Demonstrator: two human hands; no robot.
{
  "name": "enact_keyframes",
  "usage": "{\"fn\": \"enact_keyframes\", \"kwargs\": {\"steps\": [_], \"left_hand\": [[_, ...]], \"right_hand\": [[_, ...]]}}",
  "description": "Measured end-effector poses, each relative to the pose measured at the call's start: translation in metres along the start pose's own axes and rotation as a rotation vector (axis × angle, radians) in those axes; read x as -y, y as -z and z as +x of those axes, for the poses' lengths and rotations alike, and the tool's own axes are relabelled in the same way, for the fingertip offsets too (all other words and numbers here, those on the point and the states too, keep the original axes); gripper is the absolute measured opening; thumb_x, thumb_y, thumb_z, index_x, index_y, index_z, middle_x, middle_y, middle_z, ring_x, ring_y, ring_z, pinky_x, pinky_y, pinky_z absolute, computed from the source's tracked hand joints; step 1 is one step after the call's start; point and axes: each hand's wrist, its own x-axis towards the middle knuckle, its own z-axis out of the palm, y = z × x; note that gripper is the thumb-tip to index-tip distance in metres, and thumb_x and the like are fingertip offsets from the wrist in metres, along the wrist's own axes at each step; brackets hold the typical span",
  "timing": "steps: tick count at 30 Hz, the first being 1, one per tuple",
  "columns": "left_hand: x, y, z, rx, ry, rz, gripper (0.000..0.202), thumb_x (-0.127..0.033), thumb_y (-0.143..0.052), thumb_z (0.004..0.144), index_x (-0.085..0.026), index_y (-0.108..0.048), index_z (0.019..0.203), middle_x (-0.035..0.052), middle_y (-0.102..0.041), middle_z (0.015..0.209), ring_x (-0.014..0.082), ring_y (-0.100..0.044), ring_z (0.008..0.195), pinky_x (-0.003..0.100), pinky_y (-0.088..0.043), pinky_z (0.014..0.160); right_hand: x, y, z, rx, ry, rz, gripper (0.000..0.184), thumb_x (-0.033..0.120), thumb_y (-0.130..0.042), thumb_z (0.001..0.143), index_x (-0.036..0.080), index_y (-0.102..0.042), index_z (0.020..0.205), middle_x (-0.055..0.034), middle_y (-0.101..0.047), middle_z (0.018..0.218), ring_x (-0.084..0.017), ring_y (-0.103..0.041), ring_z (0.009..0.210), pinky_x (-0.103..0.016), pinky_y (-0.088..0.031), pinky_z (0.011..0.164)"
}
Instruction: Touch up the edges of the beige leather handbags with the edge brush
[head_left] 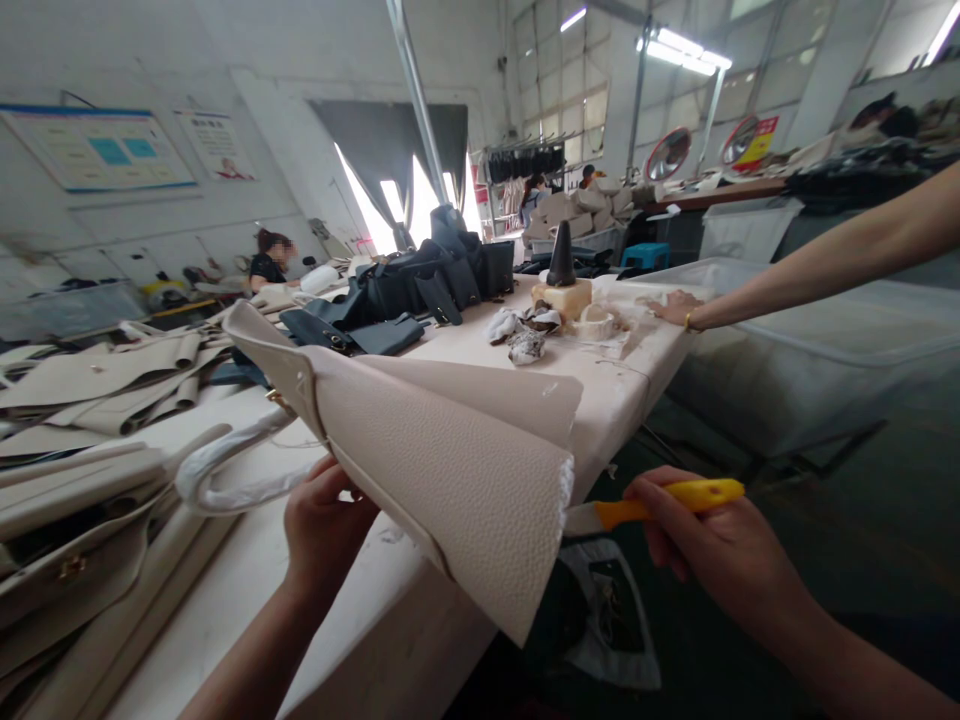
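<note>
A beige pebbled-leather handbag (pixel 450 440) is held up above the near edge of the table, its panels flaring toward the right. My left hand (pixel 324 525) is closed on its lower left side, with part of the fingers hidden behind the leather. Beside that hand loops a handle (pixel 225 480) in clear plastic wrap. In my right hand (pixel 705 530) is a brush (pixel 619 513) with a yellow and orange handle. Its pale bristle end meets the bag's right edge, where a ragged white coating shows along the rim.
Beige bag pieces (pixel 112 380) cover the left of the table (pixel 465 345), with dark blue bags (pixel 420 275) behind. A black cone (pixel 561 258), crumpled rags (pixel 525 335) and a roll of tape (pixel 598 320) lie farther back. Another person's hand (pixel 675 308) rests on the right edge, near a plastic bin (pixel 817 330).
</note>
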Motion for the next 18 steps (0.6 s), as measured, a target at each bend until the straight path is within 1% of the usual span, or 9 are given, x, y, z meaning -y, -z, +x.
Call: {"fn": "enact_keyframes", "kwargs": {"steps": [3,5,7,10,11,12,16,18], "left_hand": [[-0.003,0.000,0.003,0.018,0.059,0.012,0.023,-0.023,-0.048,0.053,-0.019,-0.036,0.034,-0.0040,-0.034,0.034,0.0080,-0.028,0.034,0.017,-0.030,0.033],[-0.004,0.000,0.003,0.033,0.105,0.019,0.023,-0.024,-0.048,0.052,-0.020,-0.034,0.033,-0.0042,-0.031,0.033,0.0082,-0.026,0.034,0.018,-0.032,0.034],[-0.003,0.000,0.003,0.044,0.108,0.017,0.022,-0.024,-0.048,0.051,-0.020,-0.035,0.033,-0.0040,-0.033,0.034,0.0082,-0.027,0.033,0.019,-0.034,0.035],[-0.001,0.001,0.000,0.055,0.061,0.011,0.022,-0.021,-0.048,0.053,-0.019,-0.038,0.034,-0.0033,-0.039,0.037,0.0084,-0.032,0.034,0.018,-0.033,0.035],[-0.001,0.001,0.000,0.057,0.047,0.009,0.021,-0.021,-0.049,0.053,-0.019,-0.038,0.034,-0.0031,-0.040,0.037,0.0085,-0.033,0.034,0.018,-0.032,0.035],[-0.001,0.001,0.000,0.054,0.037,0.006,0.021,-0.021,-0.049,0.053,-0.019,-0.038,0.035,-0.0031,-0.041,0.037,0.0084,-0.033,0.034,0.018,-0.031,0.035],[-0.004,0.000,0.002,0.018,0.013,-0.021,0.020,-0.020,-0.048,0.054,-0.020,-0.039,0.036,-0.0039,-0.038,0.036,0.0087,-0.030,0.034,0.018,-0.029,0.033],[-0.006,0.000,0.003,0.011,-0.003,-0.033,0.020,-0.019,-0.048,0.055,-0.020,-0.040,0.037,-0.0043,-0.037,0.036,0.0087,-0.030,0.034,0.018,-0.029,0.033]], "right_hand": [[0.006,0.000,-0.005,0.080,-0.130,0.076,0.050,0.069,-0.052,0.073,0.020,-0.059,0.075,0.0024,-0.051,0.037,-0.010,-0.042,0.030,-0.019,-0.028,0.031],[0.009,-0.001,-0.005,0.113,-0.170,0.099,0.051,0.071,-0.051,0.072,0.020,-0.059,0.074,0.0027,-0.050,0.036,-0.010,-0.040,0.029,-0.019,-0.027,0.030],[0.007,-0.003,-0.001,0.088,-0.149,0.087,0.051,0.070,-0.052,0.072,0.019,-0.059,0.072,0.0022,-0.051,0.037,-0.010,-0.041,0.030,-0.019,-0.030,0.032],[0.002,-0.002,0.004,-0.020,-0.077,0.035,0.050,0.068,-0.052,0.073,0.018,-0.061,0.070,0.0004,-0.053,0.040,-0.011,-0.044,0.033,-0.020,-0.036,0.035],[0.000,-0.002,0.005,-0.037,-0.073,0.032,0.050,0.067,-0.052,0.074,0.018,-0.061,0.071,0.0002,-0.054,0.041,-0.011,-0.045,0.034,-0.021,-0.036,0.036],[-0.001,-0.001,0.004,-0.032,-0.085,0.040,0.050,0.067,-0.052,0.074,0.018,-0.061,0.072,0.0005,-0.053,0.040,-0.011,-0.045,0.034,-0.020,-0.036,0.036],[-0.003,0.000,0.000,0.098,-0.165,0.105,0.051,0.069,-0.049,0.076,0.019,-0.060,0.076,0.0024,-0.050,0.038,-0.010,-0.040,0.030,-0.020,-0.029,0.032],[-0.003,0.001,0.001,0.068,-0.141,0.076,0.050,0.068,-0.050,0.076,0.019,-0.060,0.076,0.0022,-0.051,0.039,-0.010,-0.041,0.031,-0.020,-0.030,0.032]]}}
